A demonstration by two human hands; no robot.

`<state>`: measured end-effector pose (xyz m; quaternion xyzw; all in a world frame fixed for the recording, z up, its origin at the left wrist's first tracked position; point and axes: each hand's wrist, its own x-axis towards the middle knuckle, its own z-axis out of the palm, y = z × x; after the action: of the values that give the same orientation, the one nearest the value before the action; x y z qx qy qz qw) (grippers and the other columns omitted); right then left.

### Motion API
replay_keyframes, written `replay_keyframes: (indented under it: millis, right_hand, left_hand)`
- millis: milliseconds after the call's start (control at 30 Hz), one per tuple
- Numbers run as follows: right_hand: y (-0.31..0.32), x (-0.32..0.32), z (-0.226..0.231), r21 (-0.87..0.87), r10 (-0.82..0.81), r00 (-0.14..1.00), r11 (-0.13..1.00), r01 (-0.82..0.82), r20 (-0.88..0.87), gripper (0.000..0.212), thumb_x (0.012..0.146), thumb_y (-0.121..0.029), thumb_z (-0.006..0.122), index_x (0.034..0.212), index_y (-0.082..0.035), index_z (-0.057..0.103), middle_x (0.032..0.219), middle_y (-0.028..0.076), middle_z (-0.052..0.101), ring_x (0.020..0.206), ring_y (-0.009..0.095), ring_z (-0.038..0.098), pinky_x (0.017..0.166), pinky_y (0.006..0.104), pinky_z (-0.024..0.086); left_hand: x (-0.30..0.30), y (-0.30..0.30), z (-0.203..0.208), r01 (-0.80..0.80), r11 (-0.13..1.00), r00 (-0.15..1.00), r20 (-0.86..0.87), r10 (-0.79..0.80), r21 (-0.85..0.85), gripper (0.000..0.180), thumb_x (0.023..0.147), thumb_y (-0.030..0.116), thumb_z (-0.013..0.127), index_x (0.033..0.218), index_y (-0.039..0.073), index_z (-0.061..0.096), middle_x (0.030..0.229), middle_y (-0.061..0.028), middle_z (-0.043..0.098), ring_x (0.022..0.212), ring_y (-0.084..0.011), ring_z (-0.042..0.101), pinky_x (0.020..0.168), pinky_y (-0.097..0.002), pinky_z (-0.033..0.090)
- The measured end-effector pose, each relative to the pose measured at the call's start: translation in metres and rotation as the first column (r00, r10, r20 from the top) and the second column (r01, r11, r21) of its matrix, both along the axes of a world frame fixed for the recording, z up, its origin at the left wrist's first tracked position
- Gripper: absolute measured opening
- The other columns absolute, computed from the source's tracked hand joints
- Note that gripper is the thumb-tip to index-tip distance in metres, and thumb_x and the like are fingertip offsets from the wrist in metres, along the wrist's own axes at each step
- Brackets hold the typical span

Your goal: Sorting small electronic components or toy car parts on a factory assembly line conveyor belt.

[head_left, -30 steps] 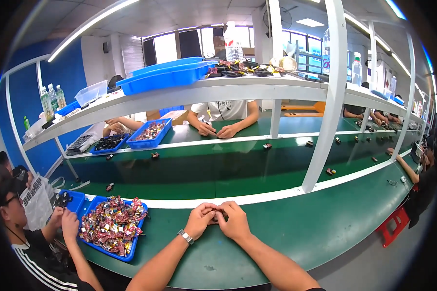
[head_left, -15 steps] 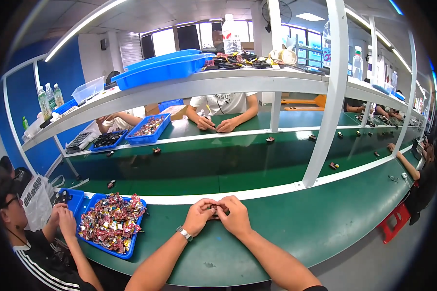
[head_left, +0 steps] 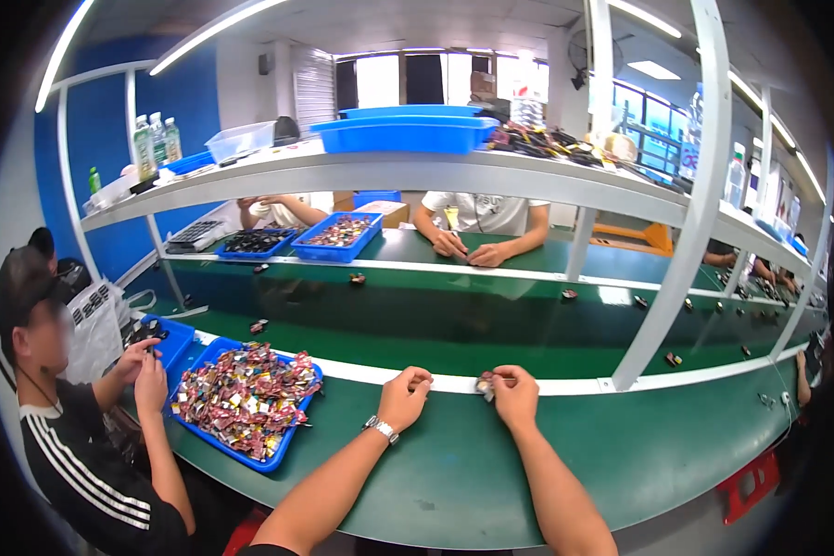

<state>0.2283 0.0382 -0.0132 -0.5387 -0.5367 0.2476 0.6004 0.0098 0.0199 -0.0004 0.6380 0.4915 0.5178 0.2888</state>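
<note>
My right hand (head_left: 517,398) pinches a small component (head_left: 485,382) with reddish, dark and pale parts, holding it at the white rail (head_left: 454,381) along the belt's near edge. To its left, my left hand (head_left: 404,398) has curled fingers pressed together, with nothing visible in them. A metal-banded watch (head_left: 381,429) is on my left wrist. Beside my left forearm, a blue tray (head_left: 317,394) is heaped with similar small components (head_left: 244,394) in red, white and yellow. Both forearms reach over the green tabletop (head_left: 445,473).
A green belt (head_left: 417,329) beyond the rail carries scattered components. At left sits a co-worker (head_left: 83,454), hands at a second blue tray (head_left: 174,343). Another person (head_left: 482,227) works opposite. A white upright (head_left: 681,250) and overhead shelf (head_left: 389,171) frame the space; a red stool (head_left: 749,486) stands right.
My hands, earlier together around the small component, have come apart. My right hand has carried it forward and right to the rail. The whole view has swung toward the left.
</note>
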Motion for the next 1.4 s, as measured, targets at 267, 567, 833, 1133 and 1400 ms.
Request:
replay_keyframes:
  millis: [267, 567, 833, 1133, 1400]
  right_hand:
    - [0.060, -0.010, 0.011, -0.042, -0.098, 0.987, 0.994, 0.104, 0.129, 0.014, 0.077, -0.008, 0.072, 0.089, 0.000, 0.072, 0.083, 0.013, 0.073, 0.077, 0.021, 0.070, 0.075, 0.0321, 0.054]
    - [0.003, -0.017, 0.009, 0.394, -0.100, 0.878, 0.913, -0.106, 0.468, 0.014, 0.074, 0.000, 0.067, 0.087, -0.003, 0.062, 0.085, 0.013, 0.061, 0.074, 0.028, 0.058, 0.067, 0.0373, 0.048]
    - [-0.051, -0.027, 0.014, 0.046, 0.225, 0.900, 0.965, -0.260, 0.374, 0.010, 0.074, 0.000, 0.069, 0.079, -0.003, 0.061, 0.074, 0.008, 0.057, 0.063, 0.021, 0.055, 0.060, 0.0326, 0.046]
    - [-0.047, -0.026, 0.012, -0.036, 0.275, 0.899, 0.959, -0.279, 0.341, 0.007, 0.074, -0.004, 0.070, 0.078, -0.003, 0.064, 0.073, 0.008, 0.060, 0.059, 0.018, 0.055, 0.059, 0.0300, 0.047]
    - [-0.048, -0.029, 0.019, -0.100, 0.308, 0.893, 0.951, -0.292, 0.329, 0.007, 0.075, -0.005, 0.070, 0.079, -0.005, 0.065, 0.075, 0.006, 0.062, 0.059, 0.016, 0.057, 0.059, 0.0291, 0.048]
  left_hand:
    - [-0.013, 0.004, -0.005, 0.022, 0.986, 0.998, 0.061, -0.012, -0.165, 0.013, 0.090, 0.010, 0.059, 0.097, -0.001, 0.064, 0.091, -0.0081, 0.069, 0.082, -0.0133, 0.066, 0.072, -0.0287, 0.057]
    - [-0.003, 0.002, -0.005, -0.085, 0.995, 0.990, -0.115, 0.079, -0.048, 0.010, 0.087, 0.009, 0.060, 0.091, 0.002, 0.066, 0.081, -0.0078, 0.070, 0.079, -0.0137, 0.068, 0.071, -0.0285, 0.056]
    - [-0.034, 0.056, 0.044, -0.253, 0.949, 0.897, -0.323, 0.303, 0.188, 0.014, 0.078, 0.009, 0.056, 0.081, 0.011, 0.070, 0.083, -0.0140, 0.071, 0.081, -0.0320, 0.069, 0.077, -0.0399, 0.055]
    - [-0.203, 0.110, 0.098, -0.782, 0.623, 0.392, -0.789, 0.472, -0.015, 0.038, 0.078, 0.021, 0.059, 0.113, 0.010, 0.067, 0.115, -0.0198, 0.066, 0.110, -0.0368, 0.062, 0.095, -0.0441, 0.049]
    - [-0.274, 0.142, 0.074, -0.878, 0.414, 0.397, -0.849, 0.348, -0.241, 0.042, 0.080, 0.016, 0.064, 0.120, 0.005, 0.065, 0.128, -0.0194, 0.060, 0.118, -0.0316, 0.060, 0.095, -0.0415, 0.051]
